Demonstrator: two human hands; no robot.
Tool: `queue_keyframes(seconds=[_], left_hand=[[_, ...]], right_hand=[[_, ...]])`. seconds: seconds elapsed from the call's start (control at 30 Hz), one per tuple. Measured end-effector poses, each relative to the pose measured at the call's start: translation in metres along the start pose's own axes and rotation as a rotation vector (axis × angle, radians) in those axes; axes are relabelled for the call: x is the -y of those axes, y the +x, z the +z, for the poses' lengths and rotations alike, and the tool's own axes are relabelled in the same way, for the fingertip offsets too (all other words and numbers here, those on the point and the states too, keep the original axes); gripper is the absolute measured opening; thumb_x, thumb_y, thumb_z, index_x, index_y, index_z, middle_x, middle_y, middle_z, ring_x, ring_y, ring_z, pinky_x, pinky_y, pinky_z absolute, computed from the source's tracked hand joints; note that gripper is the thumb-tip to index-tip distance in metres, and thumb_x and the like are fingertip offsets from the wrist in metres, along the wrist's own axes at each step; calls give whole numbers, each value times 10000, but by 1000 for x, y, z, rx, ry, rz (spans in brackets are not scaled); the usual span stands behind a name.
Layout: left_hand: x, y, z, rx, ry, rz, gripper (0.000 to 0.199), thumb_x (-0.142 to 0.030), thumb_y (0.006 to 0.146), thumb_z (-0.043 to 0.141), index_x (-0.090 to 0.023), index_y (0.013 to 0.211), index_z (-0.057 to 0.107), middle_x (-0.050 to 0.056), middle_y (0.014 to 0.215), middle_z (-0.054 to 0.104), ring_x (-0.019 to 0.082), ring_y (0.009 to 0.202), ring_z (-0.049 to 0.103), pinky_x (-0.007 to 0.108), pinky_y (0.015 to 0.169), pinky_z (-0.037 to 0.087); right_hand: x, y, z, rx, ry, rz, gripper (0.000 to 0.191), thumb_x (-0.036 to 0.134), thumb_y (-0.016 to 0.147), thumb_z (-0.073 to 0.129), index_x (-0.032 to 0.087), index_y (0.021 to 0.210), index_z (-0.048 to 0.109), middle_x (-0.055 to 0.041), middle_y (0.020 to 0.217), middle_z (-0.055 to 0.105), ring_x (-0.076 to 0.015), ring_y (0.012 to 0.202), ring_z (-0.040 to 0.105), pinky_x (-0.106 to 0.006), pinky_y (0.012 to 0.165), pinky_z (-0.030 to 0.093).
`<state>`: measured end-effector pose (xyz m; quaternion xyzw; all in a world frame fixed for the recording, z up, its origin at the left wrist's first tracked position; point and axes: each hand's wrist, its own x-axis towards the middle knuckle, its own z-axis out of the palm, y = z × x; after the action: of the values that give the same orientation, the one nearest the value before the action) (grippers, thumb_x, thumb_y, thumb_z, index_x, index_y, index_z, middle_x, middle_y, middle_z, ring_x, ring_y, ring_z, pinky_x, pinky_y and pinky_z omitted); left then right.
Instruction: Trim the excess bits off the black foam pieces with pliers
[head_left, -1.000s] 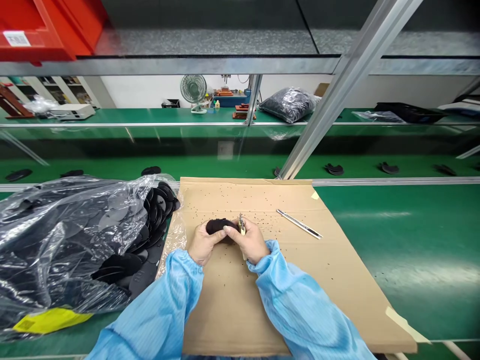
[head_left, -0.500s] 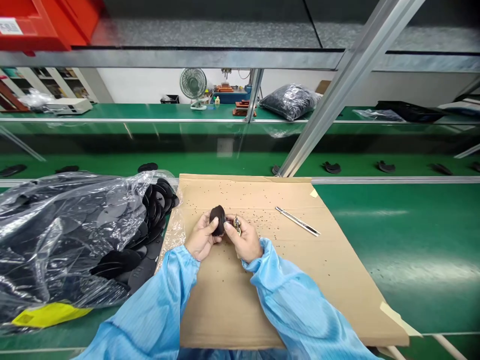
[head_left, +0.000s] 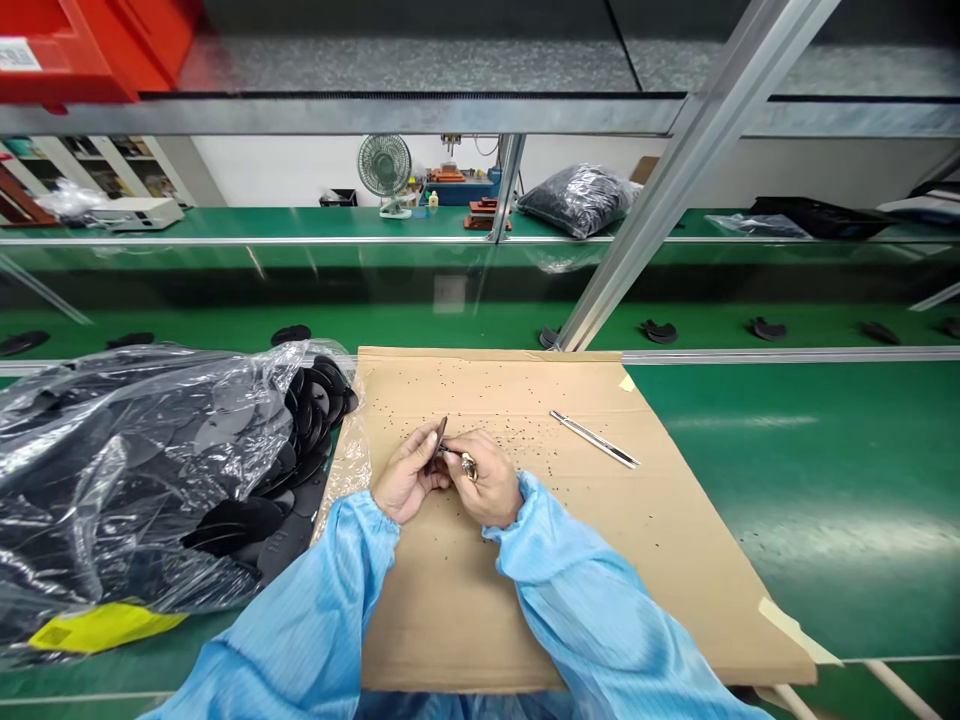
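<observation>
Black and thin, the disc (head_left: 436,446) is best held steady, gripped by fingers of the left hand (head_left: 403,482), the metal tool (head_left: 469,466) clasped in the right hand (head_left: 490,482).

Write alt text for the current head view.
A left hand holds a dark disc nearly edge-on beside a right hand gripping a small metallic tool, both over speckled cardboard. A slim white-and-black tool lies to the right; a clear bag of black discs sits at left.

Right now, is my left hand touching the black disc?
Touching. The head view shows the left hand gripping the black disc, its thumb pressed against one side.
</observation>
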<state>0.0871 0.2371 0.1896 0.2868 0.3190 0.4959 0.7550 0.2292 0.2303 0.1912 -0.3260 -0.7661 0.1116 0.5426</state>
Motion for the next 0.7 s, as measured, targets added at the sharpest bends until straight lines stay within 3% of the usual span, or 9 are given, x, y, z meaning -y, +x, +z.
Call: queue_keyframes(seconds=[0.17,0.3,0.4,0.5,0.6,0.7], left_hand=[[2,0,0,22,10,19,635,-445,634,816,-157,1120,527,-11,708,559,98,564,519,191,420,419],[1,1,1,-45,24,40,673,-410,584,850,-154,1115,526,-21,691,569,95,534,518,190,414,420],[-5,5,5,-172,-47,119,654,-263,514,883,-153,1063,546,17,844,635,124,684,603,220,544,511],[-19,16,10,-343,-63,252,534,-127,554,813,-160,1029,572,51,1014,654,165,897,634,271,747,547],[-49,36,10,-442,215,432,413,-96,653,707,-174,1046,604,57,1053,657,185,971,629,337,895,516],[-97,63,6,-549,872,694,316,-123,751,623,-178,1062,636,66,1074,641,205,1030,600,369,1005,449]], right_hand=[[2,3,-4,54,-129,-101,199,203,934,443,175,984,634,-88,857,653,-220,782,562,-379,726,452],[1,1,-1,31,-104,-83,176,214,918,460,175,941,629,-76,830,644,-213,768,561,-368,715,446],[-7,-3,3,-86,11,64,138,241,908,498,176,922,618,-62,826,627,-195,752,560,-340,706,450],[-22,-5,5,-255,95,320,144,299,894,533,180,848,601,-15,708,566,-157,625,506,-288,607,417],[-35,-5,5,-354,148,463,209,358,874,546,181,765,570,22,608,485,-136,550,443,-262,548,372],[-38,-5,5,-341,167,458,213,368,863,552,174,779,581,12,645,523,-140,585,479,-261,583,388]])
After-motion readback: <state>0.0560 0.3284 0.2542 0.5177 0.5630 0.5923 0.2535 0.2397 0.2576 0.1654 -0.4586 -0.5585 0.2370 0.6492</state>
